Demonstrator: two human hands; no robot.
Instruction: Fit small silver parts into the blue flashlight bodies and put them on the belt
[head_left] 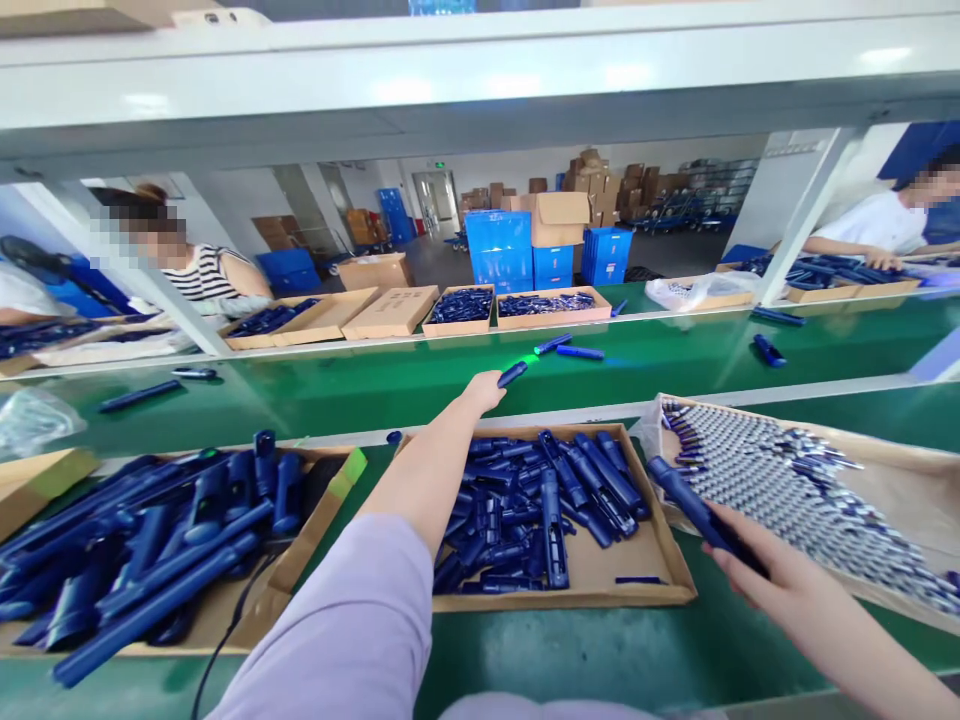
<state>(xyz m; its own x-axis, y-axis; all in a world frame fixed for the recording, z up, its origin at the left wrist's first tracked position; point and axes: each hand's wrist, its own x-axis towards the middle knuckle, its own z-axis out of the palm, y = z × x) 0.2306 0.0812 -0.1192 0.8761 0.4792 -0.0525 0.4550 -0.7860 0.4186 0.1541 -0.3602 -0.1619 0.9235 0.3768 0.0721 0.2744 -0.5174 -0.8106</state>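
Note:
My left hand (486, 392) reaches out over the green belt, closed around a short dark blue tubular part (514, 374). A bright green glow shows at that part's far tip, close to two blue tubes (579, 352) lying on the belt. At the right, my right hand (757, 560) grips a longer dark blue tube (694, 505), tilted with its far end up and to the left. Between my arms is a shallow cardboard tray (600, 600) of blue casings (555, 530), some with slots in their sides.
Larger blue tubes (172, 560) fill a box on the left, with a black cable beside it. A carton (900, 450) of small metallic pieces stands at right. Above runs a white shelf beam (480, 70). Two co-workers sit across the belt (360, 385), behind more trays.

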